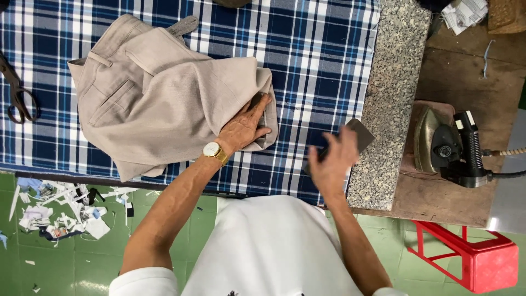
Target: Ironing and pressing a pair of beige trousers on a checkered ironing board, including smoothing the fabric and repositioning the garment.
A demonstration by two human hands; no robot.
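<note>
Left hand (243,127) lies flat, fingers spread, pressing the folded edge of the beige trousers (164,93) onto the blue-and-white checked cloth (318,60) that covers the worktable. There's a gold wristwatch (213,151) on that wrist. Right hand (331,164) is up off the table and blurred, curled around a small dark flat piece (359,134); what that piece is, I cannot tell.

Risk from here, as I judge it: the trousers are bunched and only pinned at one corner, so a tug could pull the fold crooked or drag the loose part toward the table's near edge. The old iron (446,145) rests on its stand off to the right, past the speckled stone slab (392,98), with its cord trailing away; a careless reach could snag that cord.

Scissors (16,96) lie at the far left edge. No containers in view. Paper scraps (60,211) litter the green floor, and a red stool (474,257) stands lower right.
</note>
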